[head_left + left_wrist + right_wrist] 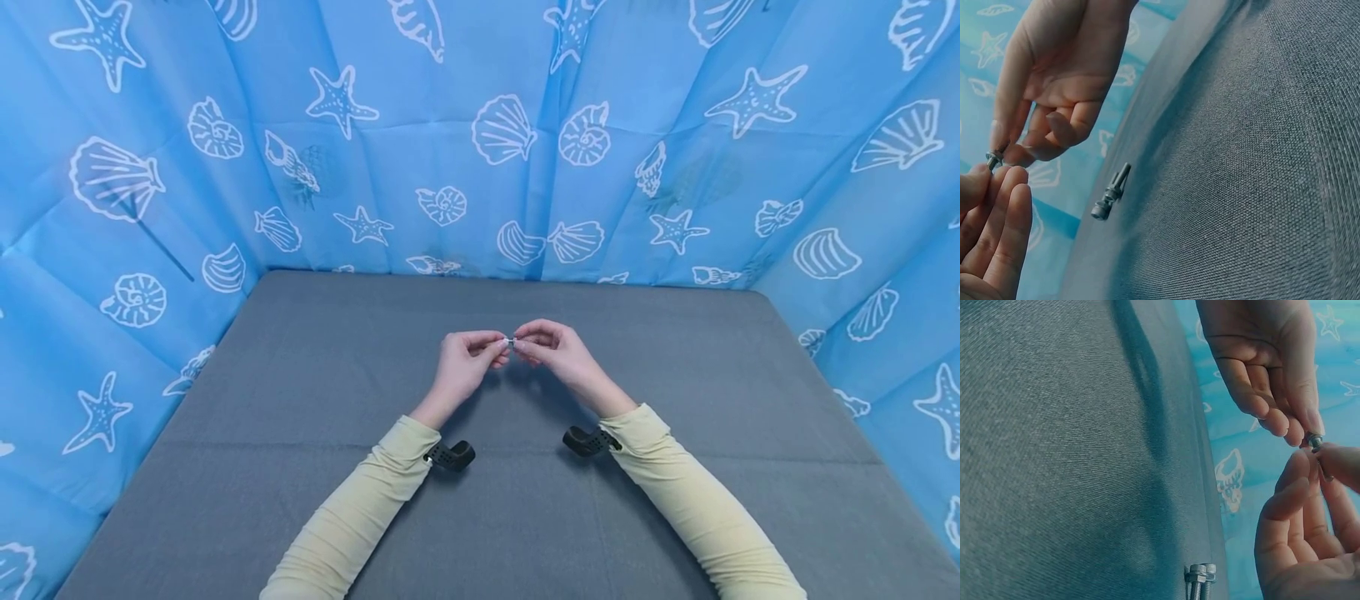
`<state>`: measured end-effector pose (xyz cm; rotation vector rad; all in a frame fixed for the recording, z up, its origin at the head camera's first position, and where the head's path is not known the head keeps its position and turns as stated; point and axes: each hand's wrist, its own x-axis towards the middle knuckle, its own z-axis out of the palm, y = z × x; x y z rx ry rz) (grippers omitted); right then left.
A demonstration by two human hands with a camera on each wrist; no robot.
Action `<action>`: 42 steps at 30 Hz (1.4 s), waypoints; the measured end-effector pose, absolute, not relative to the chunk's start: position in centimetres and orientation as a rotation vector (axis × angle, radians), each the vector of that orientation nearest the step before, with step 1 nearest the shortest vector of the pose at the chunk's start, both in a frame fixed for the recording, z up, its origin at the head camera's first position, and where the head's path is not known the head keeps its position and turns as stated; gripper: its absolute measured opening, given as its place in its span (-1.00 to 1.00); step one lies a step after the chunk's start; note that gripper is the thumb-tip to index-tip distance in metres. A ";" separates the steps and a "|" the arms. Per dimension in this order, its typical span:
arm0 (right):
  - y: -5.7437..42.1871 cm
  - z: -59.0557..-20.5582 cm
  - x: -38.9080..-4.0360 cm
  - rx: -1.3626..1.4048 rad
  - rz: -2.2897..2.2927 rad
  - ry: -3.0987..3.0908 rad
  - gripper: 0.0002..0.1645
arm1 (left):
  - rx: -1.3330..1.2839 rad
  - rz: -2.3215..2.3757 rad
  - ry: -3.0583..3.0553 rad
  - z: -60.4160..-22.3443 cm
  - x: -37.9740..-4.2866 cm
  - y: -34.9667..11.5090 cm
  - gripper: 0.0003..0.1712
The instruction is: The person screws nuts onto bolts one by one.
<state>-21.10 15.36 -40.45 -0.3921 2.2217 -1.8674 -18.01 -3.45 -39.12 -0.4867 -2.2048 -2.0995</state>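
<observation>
A small metal bolt is held above the grey table, between the fingertips of both hands. My left hand pinches one end with thumb and fingers, and the right hand pinches the other. Up close in the left wrist view, the bolt shows a ring-like collar between the two sets of fingertips. The right wrist view shows the same bolt, silver and ridged, with its ends covered by fingers. Several more metal bolts are grouped on the table beyond the hands, and the head view does not show them.
Grey cloth covers the table. A blue curtain with white shells and starfish hangs behind it and along both sides. Each wrist wears a black camera mount, the left mount and the right mount.
</observation>
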 end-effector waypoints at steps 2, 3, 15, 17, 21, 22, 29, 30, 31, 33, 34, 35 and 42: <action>15.4 -40.3 -21.1 -0.408 -1.865 2.226 -0.69 | -0.497 -2.101 -2.200 -39.1 -18.1 -3.4 -0.77; 15.4 -40.3 -21.2 -0.407 -1.854 2.232 -0.69 | -0.499 -2.102 -2.199 -39.1 -18.1 -3.4 -0.77; 15.1 -40.2 -21.2 -0.395 -1.842 2.232 -0.67 | -0.466 -2.077 -2.192 -38.9 -18.1 -3.3 -0.81; 15.1 -40.2 -21.2 -0.392 -1.821 2.245 -0.66 | -0.474 -2.070 -2.196 -38.9 -18.1 -3.3 -0.81; 15.0 -40.3 -21.1 -0.355 -1.811 2.245 -0.61 | -0.473 -2.069 -2.200 -39.0 -18.0 -3.3 -0.80; 15.0 -40.4 -21.1 -0.351 -1.826 2.238 -0.62 | -0.469 -2.074 -2.199 -39.0 -17.9 -3.3 -0.80; 15.1 -40.2 -21.0 -0.382 -1.863 2.229 -0.67 | -0.453 -2.080 -2.198 -38.8 -18.0 -3.1 -0.81; 15.1 -40.1 -21.0 -0.374 -1.853 2.227 -0.67 | -0.454 -2.080 -2.202 -38.8 -17.9 -3.1 -0.81; 15.1 -40.0 -20.9 -0.369 -1.836 2.231 -0.65 | -0.455 -2.080 -2.204 -38.7 -17.9 -3.1 -0.81; 15.1 -39.9 -20.9 -0.353 -1.816 2.226 -0.60 | -0.453 -2.074 -2.209 -38.7 -17.8 -3.0 -0.81; 15.1 -39.9 -20.9 -0.342 -1.821 2.217 -0.59 | -0.447 -2.074 -2.213 -38.6 -17.8 -3.0 -0.81; 15.1 -39.9 -20.9 -0.338 -1.829 2.208 -0.59 | -0.441 -2.077 -2.213 -38.6 -17.8 -3.0 -0.81; 15.3 -40.2 -21.0 -0.356 -1.876 2.197 -0.67 | -0.425 -2.077 -2.221 -38.5 -17.7 -2.9 -0.79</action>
